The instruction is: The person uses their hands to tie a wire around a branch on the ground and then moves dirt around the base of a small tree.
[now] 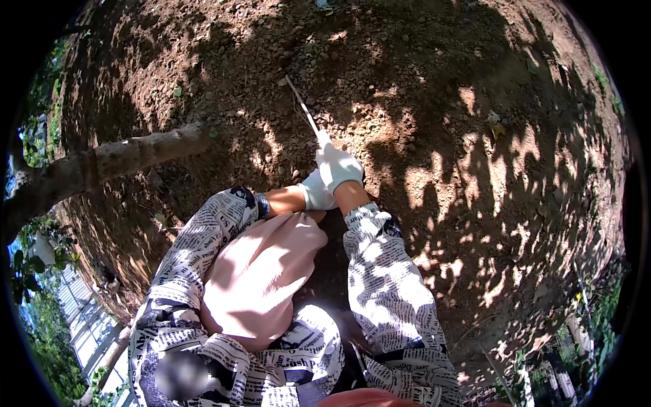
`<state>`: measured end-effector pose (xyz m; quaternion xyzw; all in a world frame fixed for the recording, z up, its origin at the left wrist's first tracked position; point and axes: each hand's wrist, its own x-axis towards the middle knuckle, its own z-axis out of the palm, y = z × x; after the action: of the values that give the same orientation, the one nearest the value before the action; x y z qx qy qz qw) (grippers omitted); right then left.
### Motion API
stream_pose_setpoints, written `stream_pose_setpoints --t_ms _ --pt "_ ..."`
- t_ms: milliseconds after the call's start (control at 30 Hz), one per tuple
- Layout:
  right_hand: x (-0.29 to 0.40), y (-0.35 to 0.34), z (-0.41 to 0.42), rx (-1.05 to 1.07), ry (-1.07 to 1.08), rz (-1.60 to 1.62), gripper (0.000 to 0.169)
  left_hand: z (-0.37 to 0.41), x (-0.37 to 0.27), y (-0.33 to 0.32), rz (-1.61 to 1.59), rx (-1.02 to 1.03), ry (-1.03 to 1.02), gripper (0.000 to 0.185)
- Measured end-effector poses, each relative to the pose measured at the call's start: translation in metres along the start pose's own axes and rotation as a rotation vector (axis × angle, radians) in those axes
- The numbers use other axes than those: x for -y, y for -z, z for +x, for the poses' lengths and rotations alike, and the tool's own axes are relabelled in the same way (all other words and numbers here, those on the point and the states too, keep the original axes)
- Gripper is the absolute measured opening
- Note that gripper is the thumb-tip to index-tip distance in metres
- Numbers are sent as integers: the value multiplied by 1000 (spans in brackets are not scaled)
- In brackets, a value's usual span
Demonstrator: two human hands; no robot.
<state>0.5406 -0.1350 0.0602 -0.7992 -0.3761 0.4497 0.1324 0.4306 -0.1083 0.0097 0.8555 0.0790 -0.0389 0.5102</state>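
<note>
White gloves cover both my hands, which are close together at the middle of the view, just above the soil. My right hand [339,164] is closed around the lower end of a thin pale stick [304,106], whose far end points up and left over the crumbly brown soil [386,61]. Partly behind it, my left hand [317,191] is bent inward near the right wrist; its fingers are hidden, so what it may hold does not show. Below the left forearm is my knee in pink cloth [259,274].
A thick tree trunk or branch [147,150] reaches in from the left, ending near the soil in front of me. Dry leaves, one yellowish [497,131], lie to the right. Green plants [605,300] and thin stems stand at the lower right edge.
</note>
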Motion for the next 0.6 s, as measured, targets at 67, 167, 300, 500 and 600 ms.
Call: stream_pose_setpoints --t_ms 67,167,300,500,600 --pt "-30 -27 -16 -179 157 -59 36 -5 -2 -1 9 -5 23 22" --pt "-48 -13 -39 -163 143 12 40 5 -6 -3 106 -30 -80 21" --pt "-35 5 -53 -220 95 98 46 -11 27 -16 451 97 -157 24" --pt "-56 48 17 -342 -176 128 44 13 -16 11 371 159 -136 14" --pt "-52 41 21 -682 0 182 39 12 -19 13 314 31 -216 13"
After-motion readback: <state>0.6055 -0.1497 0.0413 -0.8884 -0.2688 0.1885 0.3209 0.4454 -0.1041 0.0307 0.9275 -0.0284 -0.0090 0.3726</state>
